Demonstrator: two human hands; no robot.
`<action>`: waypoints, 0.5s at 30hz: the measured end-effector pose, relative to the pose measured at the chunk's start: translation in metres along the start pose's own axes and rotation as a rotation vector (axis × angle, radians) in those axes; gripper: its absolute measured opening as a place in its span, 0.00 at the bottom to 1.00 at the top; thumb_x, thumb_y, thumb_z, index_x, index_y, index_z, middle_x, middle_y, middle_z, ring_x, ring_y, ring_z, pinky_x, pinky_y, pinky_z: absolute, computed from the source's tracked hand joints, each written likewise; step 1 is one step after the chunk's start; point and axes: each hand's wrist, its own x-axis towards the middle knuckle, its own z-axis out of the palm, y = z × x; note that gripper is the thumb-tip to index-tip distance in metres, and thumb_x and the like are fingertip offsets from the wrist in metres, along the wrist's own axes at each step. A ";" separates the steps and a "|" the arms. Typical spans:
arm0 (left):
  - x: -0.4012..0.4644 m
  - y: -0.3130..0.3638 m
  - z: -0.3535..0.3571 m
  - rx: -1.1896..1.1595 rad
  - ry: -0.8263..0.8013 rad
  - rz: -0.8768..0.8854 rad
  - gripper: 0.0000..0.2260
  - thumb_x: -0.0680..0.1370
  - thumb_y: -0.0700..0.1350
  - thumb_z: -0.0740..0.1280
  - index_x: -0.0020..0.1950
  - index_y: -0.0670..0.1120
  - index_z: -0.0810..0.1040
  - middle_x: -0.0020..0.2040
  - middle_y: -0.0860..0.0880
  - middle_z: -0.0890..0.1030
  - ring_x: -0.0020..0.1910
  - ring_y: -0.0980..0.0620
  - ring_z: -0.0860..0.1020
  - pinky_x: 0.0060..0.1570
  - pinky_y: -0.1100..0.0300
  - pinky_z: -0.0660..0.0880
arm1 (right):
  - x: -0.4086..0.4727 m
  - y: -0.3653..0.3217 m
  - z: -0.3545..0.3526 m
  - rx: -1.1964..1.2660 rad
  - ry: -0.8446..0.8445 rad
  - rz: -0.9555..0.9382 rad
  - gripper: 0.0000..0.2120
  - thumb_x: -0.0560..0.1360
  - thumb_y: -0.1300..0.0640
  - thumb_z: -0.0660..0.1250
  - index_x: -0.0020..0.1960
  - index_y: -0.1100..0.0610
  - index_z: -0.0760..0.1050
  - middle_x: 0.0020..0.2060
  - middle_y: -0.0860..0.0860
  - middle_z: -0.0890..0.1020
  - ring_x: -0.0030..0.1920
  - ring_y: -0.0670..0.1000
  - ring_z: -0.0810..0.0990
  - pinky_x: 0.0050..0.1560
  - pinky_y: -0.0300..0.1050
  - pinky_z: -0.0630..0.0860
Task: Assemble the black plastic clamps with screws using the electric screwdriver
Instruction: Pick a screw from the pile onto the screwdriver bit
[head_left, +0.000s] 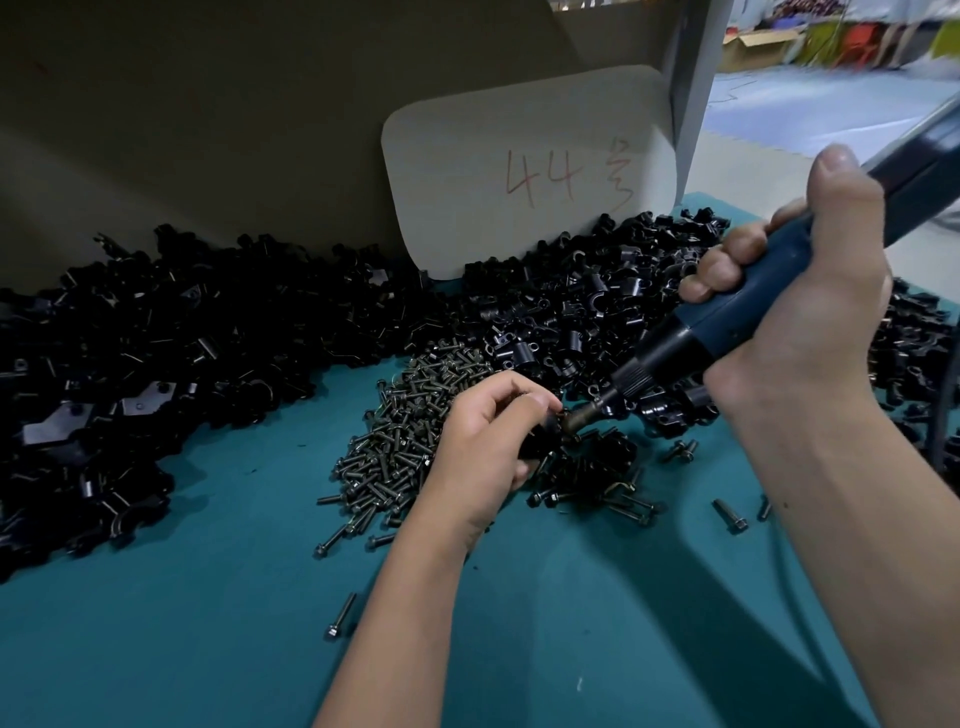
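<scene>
On the teal-covered work table (156, 649), just right of the heap of small dark metal screws (410, 436), my left hand (488, 447) has its fingers curled round a single black plastic clamp (540, 441), pinching it above the cloth. My right hand (795, 312) is wrapped round the blue-handled electric screwdriver (748, 306), thumb lying up along the barrel, the tool slanting down to the left. Its metal bit (582, 418) meets the clamp at my left fingertips (540, 401); I cannot make out the screw head beneath it. More black plastic clamps lie in a broad pile (597, 312) behind my hands, and another pile of black parts (130, 374) spreads to the left. A few loose screws lie scattered on the cloth. A pale card marked "44" in red (530, 176) leans against the board behind.
</scene>
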 end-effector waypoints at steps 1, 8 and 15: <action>0.000 0.000 0.000 -0.006 0.004 -0.008 0.07 0.75 0.48 0.65 0.40 0.51 0.81 0.34 0.54 0.76 0.28 0.55 0.65 0.25 0.64 0.62 | 0.000 0.000 0.000 -0.006 0.001 -0.003 0.15 0.81 0.49 0.69 0.48 0.56 0.65 0.33 0.51 0.70 0.29 0.50 0.70 0.33 0.44 0.71; 0.002 -0.001 -0.004 0.009 0.013 -0.021 0.05 0.73 0.47 0.65 0.36 0.52 0.76 0.33 0.54 0.76 0.26 0.55 0.64 0.23 0.66 0.62 | -0.002 0.006 0.000 -0.011 -0.007 -0.033 0.13 0.81 0.53 0.67 0.50 0.58 0.64 0.32 0.52 0.70 0.28 0.50 0.69 0.32 0.43 0.70; 0.003 0.000 -0.004 -0.071 0.016 -0.022 0.06 0.73 0.44 0.65 0.35 0.49 0.76 0.34 0.52 0.76 0.26 0.54 0.62 0.24 0.65 0.59 | -0.004 0.008 0.000 0.048 -0.030 -0.022 0.11 0.79 0.56 0.64 0.41 0.55 0.65 0.30 0.51 0.69 0.27 0.50 0.66 0.31 0.42 0.67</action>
